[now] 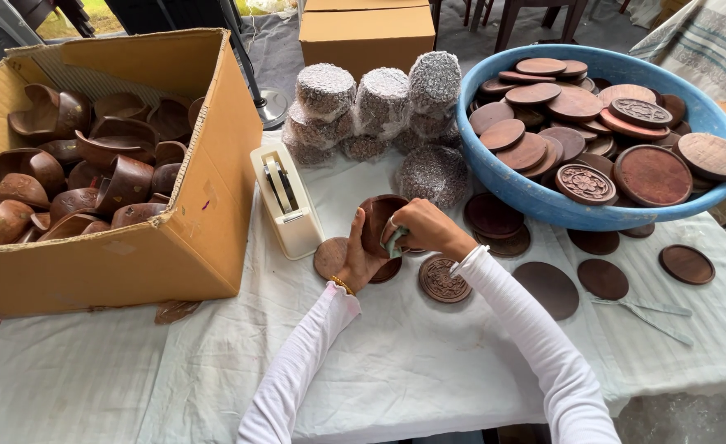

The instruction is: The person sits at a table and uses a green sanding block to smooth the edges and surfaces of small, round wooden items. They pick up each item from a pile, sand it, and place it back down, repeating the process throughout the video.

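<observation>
A: Fig. centre: what do your hands hold?

B: Your left hand (356, 256) cups a dark wooden bowl (379, 220) from below, fingers curled round its rim, bowl tilted w/ its hollow toward you. Your right hand (423, 228) is closed narrow on a small pale cloth (395, 241), pressed at the bowl's inner edge.

A: Packages?

B: Upper left of frame: open brown cardboard box (207, 214), full of similar bowls. Top centre: closed brown carton (366, 33), plain rect. Between them & you: wrapped bundles (382, 103) in greyish bubble-type film, stacked upper centre. No label legible.

A: Other items?

B: Cream tape dispenser (286, 200) just left of your hands. Blue basin (544, 197) upper right, heaped w/ round wooden lids. A carved lid (443, 279) lies just below your right wrist; plain discs scattered centre-right on the white tablecloth (412, 370).
</observation>
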